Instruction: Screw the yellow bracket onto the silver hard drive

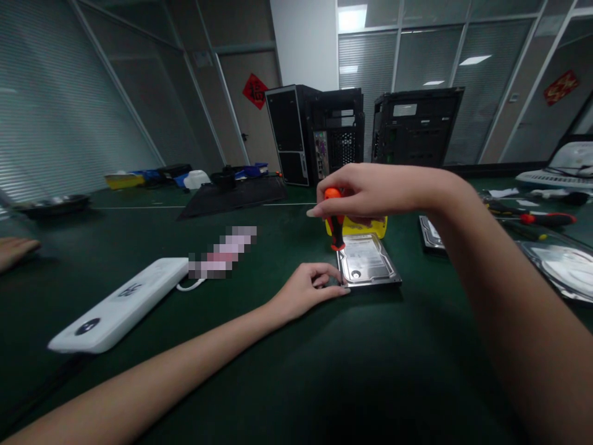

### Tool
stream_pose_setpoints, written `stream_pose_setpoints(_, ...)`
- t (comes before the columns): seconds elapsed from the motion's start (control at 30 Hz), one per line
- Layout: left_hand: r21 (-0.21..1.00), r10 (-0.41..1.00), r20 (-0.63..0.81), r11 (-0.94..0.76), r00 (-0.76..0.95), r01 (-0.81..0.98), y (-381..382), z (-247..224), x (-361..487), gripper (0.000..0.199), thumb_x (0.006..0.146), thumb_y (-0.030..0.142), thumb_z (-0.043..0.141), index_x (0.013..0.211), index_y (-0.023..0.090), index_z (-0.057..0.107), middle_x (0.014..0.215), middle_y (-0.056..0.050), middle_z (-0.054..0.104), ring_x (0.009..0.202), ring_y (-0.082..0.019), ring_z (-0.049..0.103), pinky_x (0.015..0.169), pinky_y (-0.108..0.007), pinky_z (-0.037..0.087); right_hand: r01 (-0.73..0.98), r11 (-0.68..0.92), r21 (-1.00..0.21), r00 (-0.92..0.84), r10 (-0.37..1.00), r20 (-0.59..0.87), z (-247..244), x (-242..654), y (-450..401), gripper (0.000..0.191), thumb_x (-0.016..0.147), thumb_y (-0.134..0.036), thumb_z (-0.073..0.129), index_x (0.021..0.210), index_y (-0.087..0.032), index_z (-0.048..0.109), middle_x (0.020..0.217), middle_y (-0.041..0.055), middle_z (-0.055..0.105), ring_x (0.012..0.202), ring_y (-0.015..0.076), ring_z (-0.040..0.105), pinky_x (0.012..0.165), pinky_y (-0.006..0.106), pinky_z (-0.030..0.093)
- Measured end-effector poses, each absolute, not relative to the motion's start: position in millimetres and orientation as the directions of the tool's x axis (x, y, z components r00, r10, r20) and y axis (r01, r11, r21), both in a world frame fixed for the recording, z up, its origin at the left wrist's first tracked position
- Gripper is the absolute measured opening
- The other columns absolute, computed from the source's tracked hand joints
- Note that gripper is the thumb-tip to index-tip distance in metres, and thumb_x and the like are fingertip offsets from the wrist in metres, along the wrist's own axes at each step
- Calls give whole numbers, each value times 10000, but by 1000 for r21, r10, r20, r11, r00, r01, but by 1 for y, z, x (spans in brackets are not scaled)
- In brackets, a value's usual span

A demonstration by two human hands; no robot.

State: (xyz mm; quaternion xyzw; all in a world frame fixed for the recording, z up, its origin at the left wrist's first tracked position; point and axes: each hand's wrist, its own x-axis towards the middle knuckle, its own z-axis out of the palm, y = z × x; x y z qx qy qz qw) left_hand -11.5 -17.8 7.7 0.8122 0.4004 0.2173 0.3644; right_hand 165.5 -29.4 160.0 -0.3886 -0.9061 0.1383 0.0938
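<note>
A silver hard drive (368, 262) lies flat on the dark green table (259, 371). My right hand (356, 191) is closed round the handle of an orange and black screwdriver (336, 228), which stands upright over the drive's far left corner; its tip is too small to make out. At the drive's near left corner, my left hand (312, 285) holds the edge with curled fingers and thumb. Just behind the drive sits a yellow object (380, 227), partly hidden by my right hand.
A white power bank (123, 303) with a cable lies at the left; another person's hand (17, 250) rests beyond it. Computer cases (290, 136) stand at the back. More drives (563, 266) and red-black handled tools (549, 219) are on the right. A black mat (231, 198) lies further back.
</note>
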Motion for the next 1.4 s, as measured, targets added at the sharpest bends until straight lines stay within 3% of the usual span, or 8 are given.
stream_pose_setpoints(0.23,764,812,74,-419,579,491,-18,7,-11,382,687,468,579,909,159,613,562,71,258,511,-85,276,517,-197,232,712,596,-370,-598,792,125,153,157,-22,440,721,-545,479,792,-120,567,719,66,603,539,97,531,474,209,391)
stream_pose_setpoints(0.43,748,821,86,-427,564,508,-18,9,-11,378,673,464,596,894,157,599,572,69,290,521,-86,293,512,-193,241,706,593,-387,-616,784,76,152,163,-21,294,786,-359,485,998,-157,493,822,56,614,581,101,560,493,199,416)
stream_pose_setpoints(0.57,749,819,86,-428,567,505,-18,9,-11,354,675,449,601,864,150,595,569,68,298,516,-84,289,505,-192,237,665,556,-499,-651,759,-22,155,170,-26,326,794,-247,471,1102,-180,388,873,53,604,644,118,580,510,198,443)
stream_pose_setpoints(0.73,739,824,85,-429,560,519,-19,10,-10,356,674,447,597,863,146,605,579,63,327,520,-85,295,511,-196,242,568,593,-570,-744,666,-49,159,171,-34,315,751,-126,495,1051,-184,418,907,39,576,751,118,579,578,190,455)
stream_pose_setpoints(0.97,724,820,70,-433,568,537,-19,10,-10,398,673,487,579,875,146,614,564,64,303,517,-91,306,513,-201,241,548,665,-507,-776,630,-11,159,164,-32,221,745,-298,546,909,-157,498,899,36,573,716,106,570,577,206,453)
stream_pose_setpoints(1.17,733,815,80,-438,574,520,-17,6,-12,407,675,480,577,894,140,625,555,66,275,507,-87,287,514,-199,232,571,674,-469,-771,636,-26,162,166,-39,272,743,-176,534,1013,-176,497,978,49,580,794,123,567,604,207,450)
stream_pose_setpoints(1.4,739,825,57,-414,562,532,-19,9,-11,398,671,472,583,889,142,631,553,67,268,503,-87,294,516,-198,240,611,700,-369,-751,660,9,162,164,-36,168,740,-300,550,845,-169,561,806,21,598,724,118,559,562,204,417)
